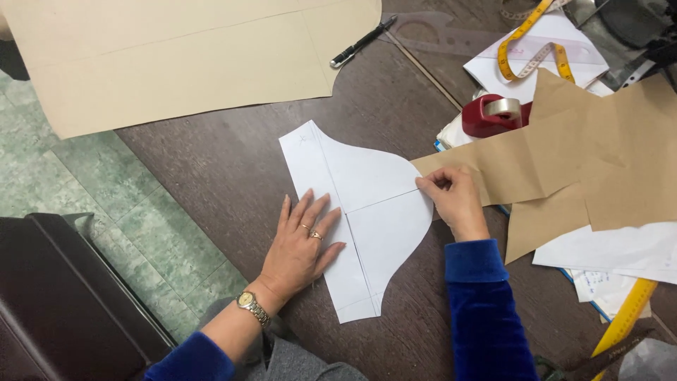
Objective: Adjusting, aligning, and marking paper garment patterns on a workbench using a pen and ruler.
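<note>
A white curved paper pattern piece (367,204) with pencil lines lies on the dark wooden table (226,162). My left hand (302,243) rests flat on its left edge, fingers spread, with rings and a wristwatch. My right hand (455,197) pinches the pattern's right tip where it meets a brown paper sheet (564,162). Both sleeves are blue.
A large beige paper sheet (176,56) covers the table's far left. A black pen (363,42), a clear curve ruler (437,32), a yellow tape measure (529,42), a red tape dispenser (493,113), white papers (606,250) and a yellow ruler (627,314) lie around. A dark chair (63,296) stands at lower left.
</note>
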